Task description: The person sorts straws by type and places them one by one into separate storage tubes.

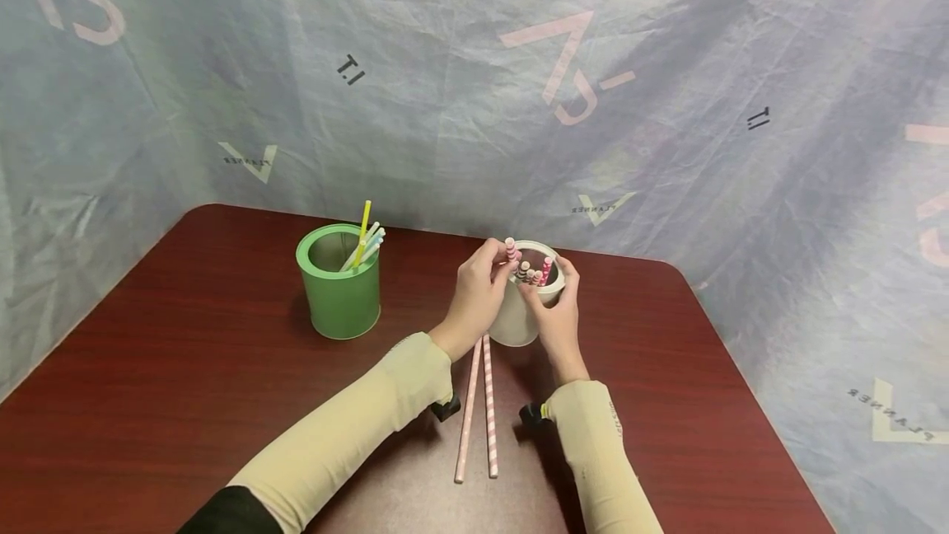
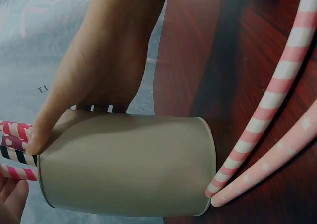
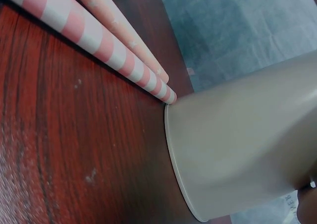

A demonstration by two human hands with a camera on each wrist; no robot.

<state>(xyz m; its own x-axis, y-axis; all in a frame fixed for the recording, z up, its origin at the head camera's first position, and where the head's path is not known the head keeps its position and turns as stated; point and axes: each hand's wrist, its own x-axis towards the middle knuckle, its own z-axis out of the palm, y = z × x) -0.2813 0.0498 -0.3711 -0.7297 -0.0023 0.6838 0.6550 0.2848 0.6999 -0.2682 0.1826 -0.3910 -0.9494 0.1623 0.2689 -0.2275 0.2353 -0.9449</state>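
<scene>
A pale grey-white can [image 1: 513, 321] with a white rim stands on the table, several patterned paper straws [image 1: 547, 269] poking up from its mouth. My right hand [image 1: 559, 324] grips the can near its rim, thumb on the near side and fingers round the far right. At the rim's left, my left hand [image 1: 478, 295] pinches a pink-and-white striped straw [image 1: 511, 249] near its top; its lower part is hidden inside the can. In the left wrist view, the left fingertips [image 2: 17, 196] sit at this straw's striped end [image 2: 20, 173].
Two straws lie on the table in front of the can: one pink-and-white striped [image 1: 490, 419], one pink with white stars [image 1: 468, 423], far ends close to its base. A green can [image 1: 341, 303] holding yellow and pale straws [image 1: 366, 241] stands to the left. A printed cloth [image 1: 445, 89] hangs behind.
</scene>
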